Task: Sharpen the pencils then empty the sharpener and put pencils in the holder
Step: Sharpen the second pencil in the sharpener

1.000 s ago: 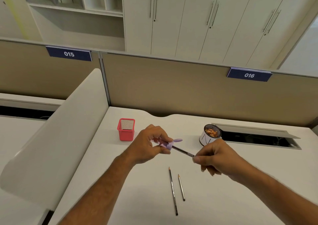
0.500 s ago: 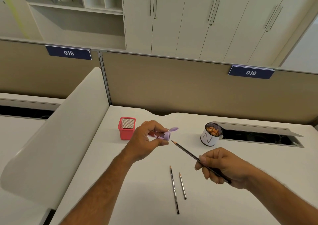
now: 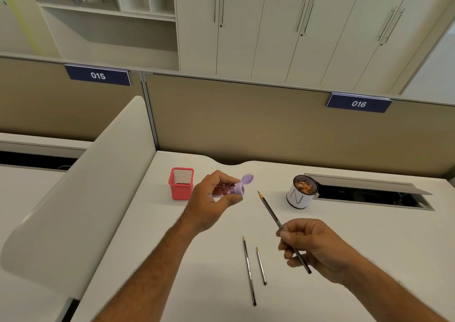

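My left hand (image 3: 211,201) holds a lilac sharpener (image 3: 236,188) on its side above the desk; its flap cap stands open and reddish shavings show in the clear body. My right hand (image 3: 312,248) grips a dark pencil (image 3: 270,209) whose sharp tip points up-left toward the sharpener, a short gap apart. Two more pencils, a long one (image 3: 249,270) and a short one (image 3: 261,265), lie side by side on the white desk (image 3: 172,260) between my forearms, tips away from me. A red mesh holder (image 3: 181,183) stands left of my left hand.
A white cup (image 3: 300,195) with shavings inside stands to the right, beside an open cable hatch (image 3: 369,193). A tan partition runs along the back of the desk, and a white curved divider (image 3: 81,193) closes off the left side.
The pencil came out of the sharpener. My right hand drew it back down and to the right, and now holds it near its rear half. My left hand stayed roughly in place.
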`<state>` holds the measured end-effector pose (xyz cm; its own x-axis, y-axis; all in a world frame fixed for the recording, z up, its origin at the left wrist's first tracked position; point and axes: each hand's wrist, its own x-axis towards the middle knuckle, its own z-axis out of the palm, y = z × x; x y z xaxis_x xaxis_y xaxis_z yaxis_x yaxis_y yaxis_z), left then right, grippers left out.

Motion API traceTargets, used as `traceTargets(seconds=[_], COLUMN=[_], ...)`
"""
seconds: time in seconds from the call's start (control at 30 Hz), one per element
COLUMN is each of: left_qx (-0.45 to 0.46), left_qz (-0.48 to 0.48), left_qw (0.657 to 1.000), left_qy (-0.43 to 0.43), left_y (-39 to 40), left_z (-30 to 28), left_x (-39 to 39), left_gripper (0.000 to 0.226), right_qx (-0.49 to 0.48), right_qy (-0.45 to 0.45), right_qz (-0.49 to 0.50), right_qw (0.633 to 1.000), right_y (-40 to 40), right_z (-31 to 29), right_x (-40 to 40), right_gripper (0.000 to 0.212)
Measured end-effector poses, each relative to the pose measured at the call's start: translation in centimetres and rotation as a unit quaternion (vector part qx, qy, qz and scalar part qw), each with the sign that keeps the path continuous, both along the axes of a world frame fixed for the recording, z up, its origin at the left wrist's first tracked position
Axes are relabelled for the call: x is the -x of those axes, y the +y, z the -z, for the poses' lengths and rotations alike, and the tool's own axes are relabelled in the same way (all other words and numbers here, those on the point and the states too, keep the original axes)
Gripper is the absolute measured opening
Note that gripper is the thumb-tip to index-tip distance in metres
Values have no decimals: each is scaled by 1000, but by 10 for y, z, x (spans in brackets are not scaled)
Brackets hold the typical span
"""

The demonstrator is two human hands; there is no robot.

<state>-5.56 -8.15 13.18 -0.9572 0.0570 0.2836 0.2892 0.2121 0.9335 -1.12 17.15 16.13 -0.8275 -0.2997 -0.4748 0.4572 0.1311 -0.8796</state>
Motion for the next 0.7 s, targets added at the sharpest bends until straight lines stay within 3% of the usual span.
traceTargets(seconds=[0.13,0.27,0.4,0.7], left_qx=[-27,-75,-86,-62], left_qz=[-6,-27,-40,-60], left_qw=[1000,997,995,989], left_qy=[-6,-20,-38,-117], left_y=[1,2,5,3], left_z=[2,9,20,51], left_x=[-1,-3,-8,-16], left_gripper=[25,18,16,17], right_qx=[2,-10,-80,-289], right_qy=[-1,-22,-31,-22], right_qz=[39,138,180,160], right_qw=[999,990,980,944], right_y=[-7,-16,-26,-40], right_z=[6,36,81,154], right_x=[-2,0,-1,8], right_gripper=[13,17,14,15])
